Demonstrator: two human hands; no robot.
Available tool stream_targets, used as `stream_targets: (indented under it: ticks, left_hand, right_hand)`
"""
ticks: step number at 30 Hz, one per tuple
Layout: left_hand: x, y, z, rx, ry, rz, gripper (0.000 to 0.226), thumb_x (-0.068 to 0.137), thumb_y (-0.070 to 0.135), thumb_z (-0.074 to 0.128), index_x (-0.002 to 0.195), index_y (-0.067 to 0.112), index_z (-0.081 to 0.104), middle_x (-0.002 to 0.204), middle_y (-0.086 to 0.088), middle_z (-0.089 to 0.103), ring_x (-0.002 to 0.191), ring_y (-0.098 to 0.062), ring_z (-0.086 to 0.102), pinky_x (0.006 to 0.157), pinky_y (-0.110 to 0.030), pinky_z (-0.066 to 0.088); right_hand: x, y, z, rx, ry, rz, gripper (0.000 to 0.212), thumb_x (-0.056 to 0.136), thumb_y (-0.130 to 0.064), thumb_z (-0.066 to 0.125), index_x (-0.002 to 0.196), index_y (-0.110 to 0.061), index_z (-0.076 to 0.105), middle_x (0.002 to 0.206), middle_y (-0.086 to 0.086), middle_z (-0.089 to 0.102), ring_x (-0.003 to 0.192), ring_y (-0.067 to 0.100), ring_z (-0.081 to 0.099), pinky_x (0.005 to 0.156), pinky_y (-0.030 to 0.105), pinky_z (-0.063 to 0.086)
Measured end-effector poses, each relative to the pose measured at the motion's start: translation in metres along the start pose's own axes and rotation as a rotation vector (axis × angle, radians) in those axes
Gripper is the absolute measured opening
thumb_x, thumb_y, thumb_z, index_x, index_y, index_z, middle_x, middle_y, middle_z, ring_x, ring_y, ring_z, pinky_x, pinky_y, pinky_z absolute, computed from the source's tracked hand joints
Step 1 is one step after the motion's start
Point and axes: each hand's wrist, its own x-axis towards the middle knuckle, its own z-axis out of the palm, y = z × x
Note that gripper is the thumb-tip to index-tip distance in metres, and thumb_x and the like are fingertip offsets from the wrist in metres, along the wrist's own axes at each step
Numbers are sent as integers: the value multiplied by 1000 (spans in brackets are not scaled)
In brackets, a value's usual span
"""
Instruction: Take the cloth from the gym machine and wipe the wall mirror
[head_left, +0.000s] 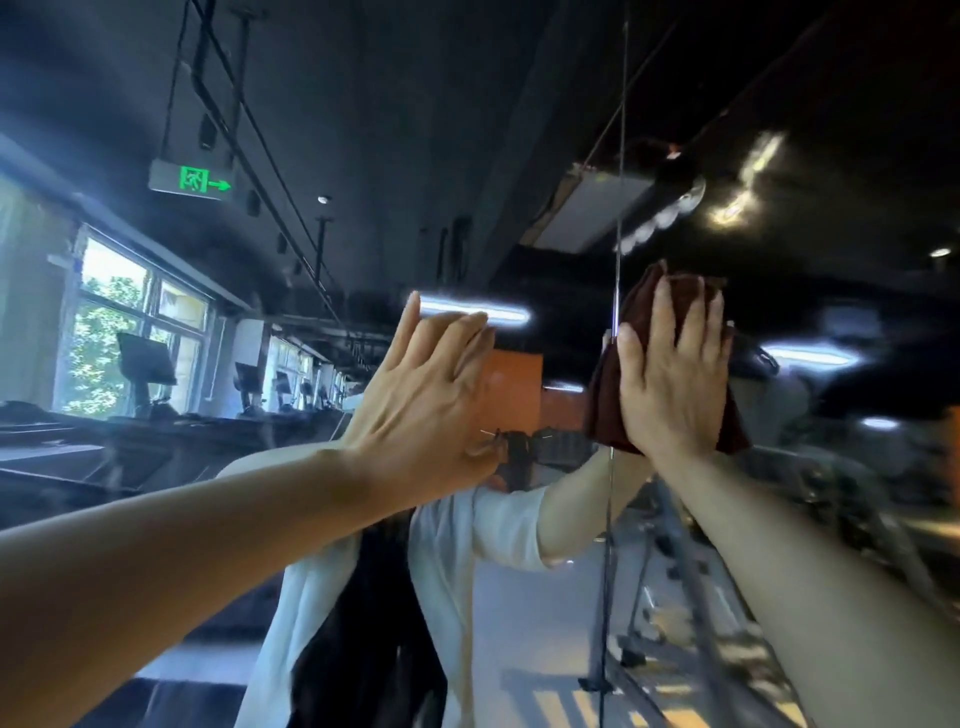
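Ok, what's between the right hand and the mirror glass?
The dark red cloth. In the head view the right hand presses it flat against the mirror with straight fingers, right beside a vertical seam in the glass.

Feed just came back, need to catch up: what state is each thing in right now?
Cloth: bunched, pressed flat on the mirror.
Right hand: open, fingers spread over the cloth.
Left hand: open, holding nothing, raised at the mirror.
Mirror: cloth high on it, beside a panel seam.
Exit sign: lit green.
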Motion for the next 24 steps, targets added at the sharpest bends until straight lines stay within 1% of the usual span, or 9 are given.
stream_targets:
  ticks: [4, 7, 9, 11, 13, 16, 18, 21, 24]
  left_hand:
    - [-26, -23, -6, 58, -34, -67, 107, 75, 72, 58, 146, -5, 40, 147, -18, 44, 137, -34, 36, 123, -53, 4]
    - [-50, -37, -14, 89, -83, -116, 113, 75, 79, 49, 148, -6, 36, 150, -19, 39, 140, -34, 31, 124, -51, 1]
    - [-64, -44, -17, 64, -71, -158, 115, 70, 75, 63, 147, -6, 37, 149, -19, 39, 139, -34, 30, 124, -50, 2]
    - [-78, -49, -19, 1, -36, -218, 119, 60, 64, 80, 146, -6, 36, 146, -18, 37, 136, -35, 32, 124, -45, 0]
    - [-89, -50, -22, -25, -28, -257, 120, 58, 62, 81, 146, -5, 35, 145, -16, 32, 134, -36, 32, 123, -39, -5]
    - [-96, -40, -20, -23, -54, -215, 115, 62, 70, 59, 144, -7, 37, 145, -18, 32, 134, -37, 32, 123, -37, -11]
    - [-93, -28, -13, -6, -77, -166, 116, 62, 69, 66, 145, -7, 37, 147, -21, 34, 135, -38, 32, 124, -41, -10]
    - [-87, -4, 0, 24, -117, -63, 118, 57, 61, 81, 144, -8, 41, 147, -23, 37, 136, -39, 33, 123, -55, -1]
    - [-86, 12, 5, 8, -120, -9, 115, 54, 54, 84, 142, -8, 43, 144, -24, 42, 134, -38, 33, 118, -63, 5]
  right_hand:
    - [-13, -56, 3, 20, 12, -107, 67, 105, -48, 14, 157, -9, 29, 159, 28, 29, 151, 44, 19, 123, 55, 15]
    - [-30, -118, 5, 51, 10, -222, 66, 105, -49, 17, 158, -12, 27, 162, 24, 25, 152, 42, 16, 124, 54, 14]
    - [-44, -164, 7, 79, -5, -323, 65, 105, -49, 17, 159, -14, 24, 164, 22, 21, 153, 40, 11, 125, 53, 10]
    - [-56, -196, 10, 84, -33, -386, 62, 107, -48, 19, 160, -16, 20, 166, 19, 17, 155, 38, 6, 125, 50, 2]
    - [-60, -203, 11, 85, -44, -422, 61, 107, -48, 24, 160, -17, 22, 166, 18, 19, 155, 37, 6, 125, 49, 2]
    - [-62, -177, 9, 96, -28, -521, 60, 105, -49, 31, 157, -19, 32, 163, 17, 28, 153, 35, 17, 123, 50, 13]
    - [-64, -143, 7, 106, -38, -516, 60, 104, -50, 30, 157, -21, 34, 163, 15, 28, 153, 35, 18, 121, 51, 16]
    - [-68, -70, 4, 62, -42, -362, 62, 104, -52, 23, 158, -21, 30, 164, 17, 26, 153, 36, 18, 123, 53, 15]
    - [-81, 1, 1, 8, -63, -226, 64, 106, -53, 17, 159, -18, 25, 164, 20, 23, 153, 38, 15, 123, 56, 19]
